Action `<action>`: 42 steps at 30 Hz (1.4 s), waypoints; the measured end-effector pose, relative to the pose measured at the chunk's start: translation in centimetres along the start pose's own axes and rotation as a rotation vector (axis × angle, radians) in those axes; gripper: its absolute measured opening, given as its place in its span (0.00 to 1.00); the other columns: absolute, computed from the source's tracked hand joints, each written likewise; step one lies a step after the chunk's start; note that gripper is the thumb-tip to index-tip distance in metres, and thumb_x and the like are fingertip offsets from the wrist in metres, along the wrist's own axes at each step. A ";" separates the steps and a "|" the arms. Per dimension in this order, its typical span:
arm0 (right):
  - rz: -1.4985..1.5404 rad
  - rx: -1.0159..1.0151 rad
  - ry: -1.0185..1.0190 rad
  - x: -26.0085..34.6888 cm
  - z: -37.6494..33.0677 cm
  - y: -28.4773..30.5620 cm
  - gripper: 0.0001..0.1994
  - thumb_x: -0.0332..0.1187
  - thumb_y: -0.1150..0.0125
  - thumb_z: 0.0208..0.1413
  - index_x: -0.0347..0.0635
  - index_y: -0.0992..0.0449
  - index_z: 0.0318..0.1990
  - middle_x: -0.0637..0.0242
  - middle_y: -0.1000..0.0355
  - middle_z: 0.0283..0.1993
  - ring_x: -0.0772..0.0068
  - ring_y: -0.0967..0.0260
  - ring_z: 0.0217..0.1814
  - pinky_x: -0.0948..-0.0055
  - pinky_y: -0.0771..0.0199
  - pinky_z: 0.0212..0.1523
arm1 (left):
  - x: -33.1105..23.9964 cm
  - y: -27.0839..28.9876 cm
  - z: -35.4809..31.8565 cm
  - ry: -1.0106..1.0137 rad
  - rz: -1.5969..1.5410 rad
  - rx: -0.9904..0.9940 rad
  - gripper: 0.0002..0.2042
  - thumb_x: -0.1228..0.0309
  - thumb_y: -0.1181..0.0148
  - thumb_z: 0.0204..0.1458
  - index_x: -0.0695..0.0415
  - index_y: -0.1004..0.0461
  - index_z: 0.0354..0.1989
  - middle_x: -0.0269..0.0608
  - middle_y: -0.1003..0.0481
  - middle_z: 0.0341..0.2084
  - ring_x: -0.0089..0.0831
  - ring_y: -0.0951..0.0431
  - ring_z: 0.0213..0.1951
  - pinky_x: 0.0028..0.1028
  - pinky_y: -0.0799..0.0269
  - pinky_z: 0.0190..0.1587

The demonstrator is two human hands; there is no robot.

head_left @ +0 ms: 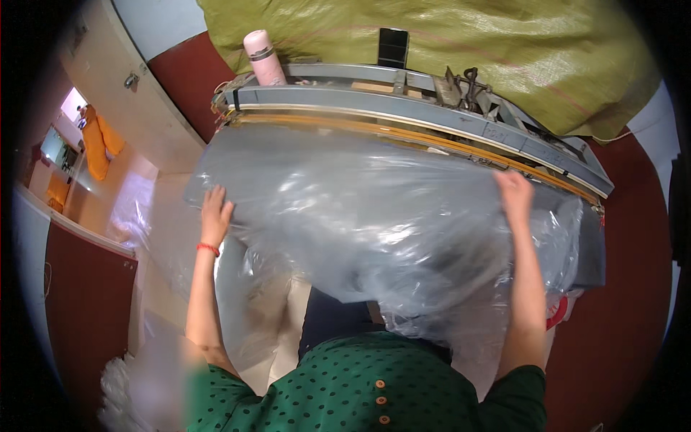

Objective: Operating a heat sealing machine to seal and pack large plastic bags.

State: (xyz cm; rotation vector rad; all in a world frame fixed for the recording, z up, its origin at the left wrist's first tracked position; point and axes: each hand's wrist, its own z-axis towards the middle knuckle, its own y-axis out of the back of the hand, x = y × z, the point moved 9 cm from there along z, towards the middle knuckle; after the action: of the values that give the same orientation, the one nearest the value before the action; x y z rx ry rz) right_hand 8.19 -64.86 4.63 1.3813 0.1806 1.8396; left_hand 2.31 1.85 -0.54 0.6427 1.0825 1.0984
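A wide sheet of clear plastic film (pixel 345 187) spreads over the grey bed of a long metal-framed machine (pixel 432 108), and its loose front part hangs in folds over my lap. At the sheet's left side, my left hand (pixel 214 216) lies on the film with its fingers stretched out. My right hand (pixel 514 196) is closed at the film's far right part, close to the machine's yellow-brown strip (pixel 403 135), and pinches the film there. Its fingertips are partly hidden.
A pink bottle (pixel 265 61) stands at the machine's back left corner. Metal clamp parts (pixel 471 90) sit on the back right. A yellow-green cover (pixel 518 43) hangs behind. To the left are a door (pixel 122 79) and more clear film on the floor (pixel 133 205).
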 end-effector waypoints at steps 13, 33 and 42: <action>-0.442 -0.214 -0.088 -14.1 -4.3 19.4 0.12 0.38 0.42 0.46 0.37 0.28 0.26 0.58 0.31 0.22 0.68 0.36 0.23 0.71 0.36 0.28 | -22.1 -7.3 -14.4 0.171 -1.128 0.715 0.26 0.63 0.43 0.45 0.59 0.40 0.52 0.39 0.31 0.41 0.32 0.31 0.42 0.28 0.36 0.44; -0.386 -0.153 -0.084 -15.2 -4.2 19.1 0.10 0.36 0.42 0.47 0.37 0.31 0.25 0.66 0.36 0.18 0.77 0.44 0.22 0.75 0.40 0.26 | -11.7 -2.4 3.5 0.235 -0.229 -0.150 0.18 0.75 0.45 0.41 0.59 0.36 0.44 0.49 0.29 0.21 0.43 0.27 0.26 0.34 0.33 0.31; -0.271 -0.196 -0.083 -17.9 -5.8 22.0 0.10 0.33 0.43 0.48 0.36 0.32 0.24 0.73 0.40 0.19 0.83 0.46 0.24 0.81 0.42 0.27 | -14.6 -4.3 6.9 -0.116 -0.196 -0.220 0.09 0.75 0.44 0.44 0.55 0.32 0.35 0.43 0.29 0.20 0.36 0.28 0.22 0.29 0.33 0.25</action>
State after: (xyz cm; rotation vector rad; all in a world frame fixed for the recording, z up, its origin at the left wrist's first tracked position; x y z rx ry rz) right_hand -6.74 -89.40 1.21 1.2290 0.1338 1.5313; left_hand 9.37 -12.69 3.80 0.4111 0.8897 0.9815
